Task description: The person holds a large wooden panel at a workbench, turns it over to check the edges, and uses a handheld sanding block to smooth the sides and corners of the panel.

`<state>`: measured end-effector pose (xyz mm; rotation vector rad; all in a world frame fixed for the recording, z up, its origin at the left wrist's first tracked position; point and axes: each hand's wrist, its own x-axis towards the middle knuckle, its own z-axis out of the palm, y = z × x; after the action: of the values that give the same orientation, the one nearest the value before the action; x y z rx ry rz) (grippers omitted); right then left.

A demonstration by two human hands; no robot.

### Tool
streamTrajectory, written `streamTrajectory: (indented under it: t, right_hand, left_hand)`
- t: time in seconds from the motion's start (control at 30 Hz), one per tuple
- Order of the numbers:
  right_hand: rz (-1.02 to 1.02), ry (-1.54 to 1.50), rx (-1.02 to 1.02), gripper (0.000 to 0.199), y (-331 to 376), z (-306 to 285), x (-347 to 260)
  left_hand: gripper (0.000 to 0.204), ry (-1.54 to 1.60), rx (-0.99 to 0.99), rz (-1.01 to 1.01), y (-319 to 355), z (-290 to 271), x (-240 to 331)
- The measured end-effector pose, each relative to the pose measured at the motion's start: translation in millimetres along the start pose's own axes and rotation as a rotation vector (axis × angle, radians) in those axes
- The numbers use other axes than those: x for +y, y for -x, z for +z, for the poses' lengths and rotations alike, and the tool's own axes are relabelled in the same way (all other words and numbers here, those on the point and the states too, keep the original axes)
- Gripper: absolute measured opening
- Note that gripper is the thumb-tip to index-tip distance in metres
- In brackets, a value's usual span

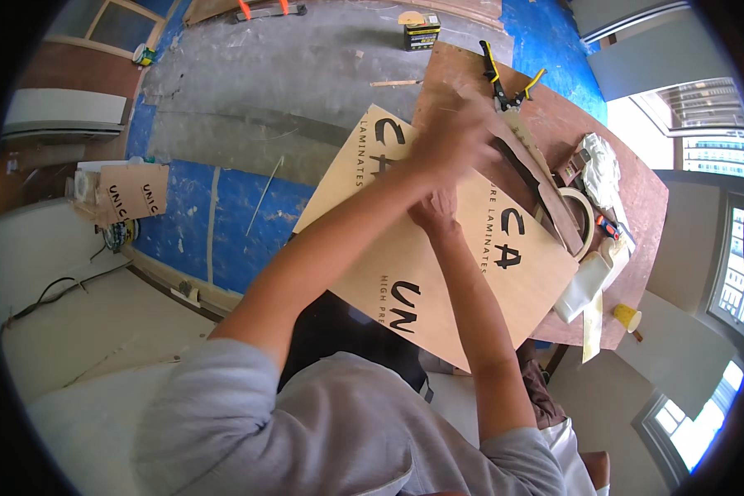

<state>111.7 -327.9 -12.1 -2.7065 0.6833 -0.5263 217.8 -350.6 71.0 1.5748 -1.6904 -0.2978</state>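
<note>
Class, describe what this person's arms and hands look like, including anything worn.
The sleeves are plain grey and short, matching the shirt, and end near the elbows. Both forearms are bare, with no watch visible. The left hand, motion-blurred, and the right hand, partly hidden, appear ungloved; rings cannot be judged.

renovation site, blue floor sheeting (182,219)

A reddish-brown wooden surface (636,223) carries 1 broad tan sheet (413,256) with black print, overhanging its left edge. Yellow-and-black tin snips (511,97) lie at the far edge. Long brown strips (547,186) run beside the sheet, next to 1 cream tape roll (589,221). Crumpled white plastic (601,169) sits toward the right corner, with 1 red-and-blue utility knife (608,227) nearer the right edge.
</note>
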Motion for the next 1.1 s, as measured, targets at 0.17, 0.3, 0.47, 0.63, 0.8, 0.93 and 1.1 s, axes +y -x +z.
streamTrajectory:
  t: [0.17, 0.3, 0.47, 0.63, 0.8, 0.93, 1.1]
  right_hand:
    - [0.009, 0.048, -0.168, 0.068, -50, 1, -30]
    - [-0.047, 0.183, -0.074, 0.058, -99, 56, -67]
    - [-0.255, -0.552, -0.346, 0.028, -101, 90, -141]
    - [-0.206, -0.285, 0.090, 0.029, -113, 31, -126]
    - [0.392, 0.047, -0.217, 0.069, -130, 20, -69]
    - [0.465, 0.234, -0.171, 0.058, -135, 57, -71]
    - [0.329, 0.183, -0.038, 0.044, -131, 75, -50]
  left_hand:
    - [0.069, -0.268, -0.052, -1.033, 229, -124, -71]
    - [0.057, 0.708, -0.120, -1.219, 304, -131, -62]
    - [0.043, 0.964, -0.051, -1.090, 307, -123, -57]
    - [0.044, 0.926, 0.100, -1.091, 308, -115, -51]
    - [0.051, 0.617, 0.073, -0.810, 302, -113, -48]
    - [0.047, 0.511, 0.132, -0.775, 339, -104, -36]
    - [0.042, 0.653, 0.278, -0.867, 410, -124, 9]
